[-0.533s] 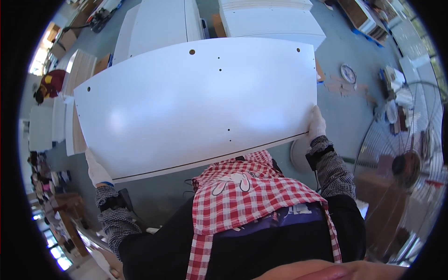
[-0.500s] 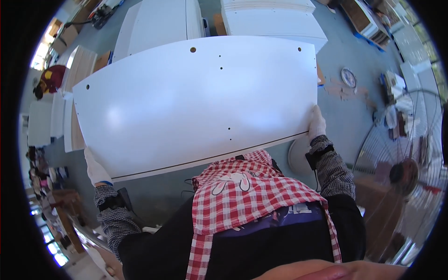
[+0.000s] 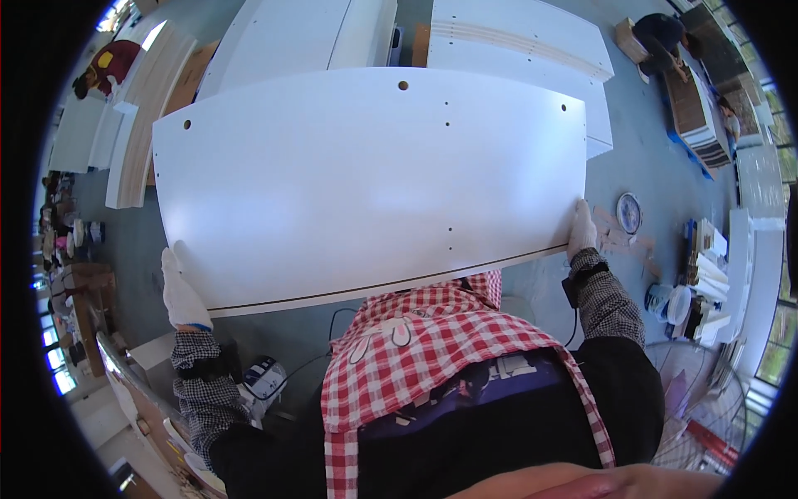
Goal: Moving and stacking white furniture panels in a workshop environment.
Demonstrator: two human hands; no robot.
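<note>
I hold a wide white panel [image 3: 332, 183] out in front of my body. Several drilled holes dot its face, and a dark groove runs along its near edge. My left hand [image 3: 181, 291], in a white glove, is closed on the panel's near left corner. At the near right corner my right hand [image 3: 583, 229], gloved likewise, grips the panel's side. The fingers under the board are hidden. A red-and-white checked apron [image 3: 432, 333] shows just behind the near edge.
Stacks of white boards [image 3: 515, 50] stand beyond the panel. More boards [image 3: 145, 116] are piled at the left, near a person in dark red [image 3: 116, 62]. Another person [image 3: 661, 41] bends by a pallet stack at the far right. A round dial-like object [image 3: 629, 214] and a wire fan guard [image 3: 706, 399] are at right.
The panel stays in both my hands and has shifted slightly right in view. My surroundings have swung, bringing the far-right person into sight, and the fan lies lower in view.
</note>
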